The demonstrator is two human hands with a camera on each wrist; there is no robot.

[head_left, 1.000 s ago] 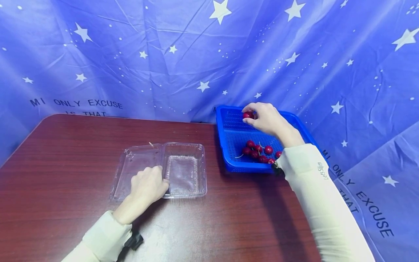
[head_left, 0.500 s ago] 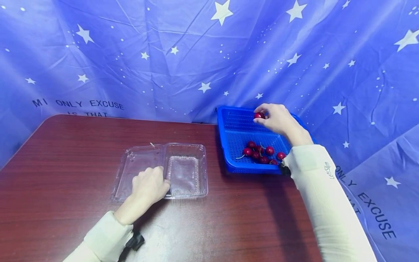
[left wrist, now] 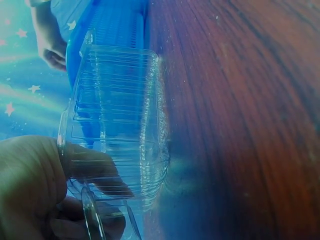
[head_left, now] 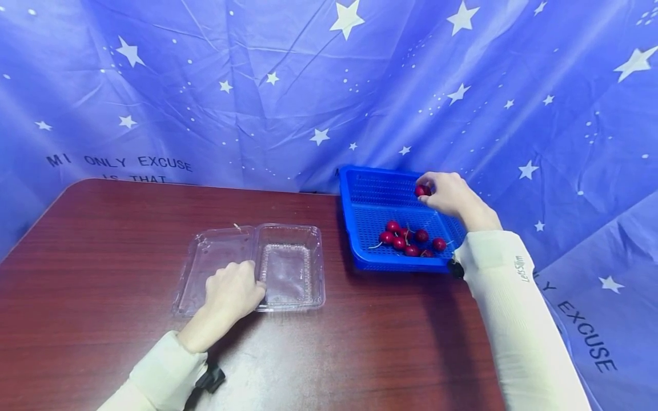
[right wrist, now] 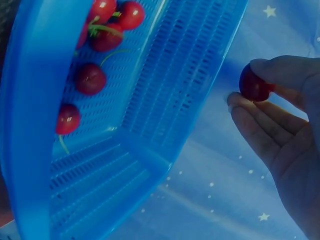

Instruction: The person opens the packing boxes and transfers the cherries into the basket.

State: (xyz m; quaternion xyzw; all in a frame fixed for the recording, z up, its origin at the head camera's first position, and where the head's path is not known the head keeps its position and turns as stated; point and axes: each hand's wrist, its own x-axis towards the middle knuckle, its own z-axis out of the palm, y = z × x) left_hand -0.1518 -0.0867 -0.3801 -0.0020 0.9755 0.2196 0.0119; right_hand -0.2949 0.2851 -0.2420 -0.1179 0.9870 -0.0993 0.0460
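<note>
My left hand grips the near wall of a clear plastic clamshell box beside its hinge. In the left wrist view, the thumb reaches inside the box and the other fingers curl outside it. Its lid lies folded open to the left. Above the right part of a blue plastic basket, my right hand pinches a dark red cherry between thumb and fingers. Several cherries, some with green stems, lie on the basket's floor below that hand.
A reddish-brown wooden table carries the box and the basket. Behind and to the right hangs a blue curtain with white stars, close against the table's back edge and the basket.
My right hand has moved to the right and slightly lower over the basket, still holding the cherry. The left hand and the box have stayed in place.
</note>
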